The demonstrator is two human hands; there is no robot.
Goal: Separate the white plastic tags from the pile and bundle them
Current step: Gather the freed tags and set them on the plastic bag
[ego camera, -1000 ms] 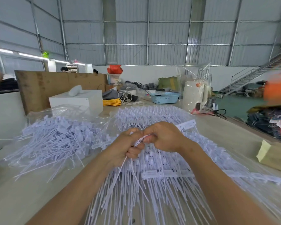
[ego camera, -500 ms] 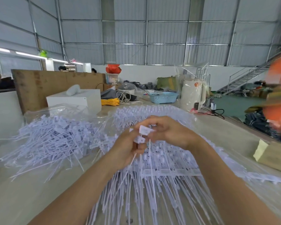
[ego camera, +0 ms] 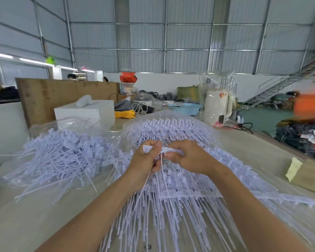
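Left hand: the left hand (ego camera: 145, 160) is being held over the middle of the big pile, fingers curled, a few white tags (ego camera: 149, 148) being pinched between thumb and fingers, their thin tails being let hang down toward six o'clock.
Right hand: the right hand (ego camera: 187, 157) is being kept just beside the left, at its three o'clock, fingers bent, the flat head of a tag being pinched at the fingertips (ego camera: 168, 155) where both hands are meeting.
Tags held: white plastic strips, each with a small flat rectangular head and a long thin tail; how many are being held cannot be told.
Big pile: the ordered pile (ego camera: 180, 188) is being spread across the table (ego camera: 35, 220) under both forearms, tags being joined in rows along white bars, tails being fanned toward six o'clock, heads toward twelve o'clock.
Loose pile: a tangled heap (ego camera: 62, 157) of the same white tags is being kept at nine o'clock of the hands, on clear plastic, tails pointing every way.
Far end of table: at twelve to one o'clock a blue basket (ego camera: 185, 108) and a white kettle (ego camera: 216, 106) in clear wrap are being kept; at eleven o'clock a white box (ego camera: 85, 111); at three o'clock a cardboard box (ego camera: 309, 175).
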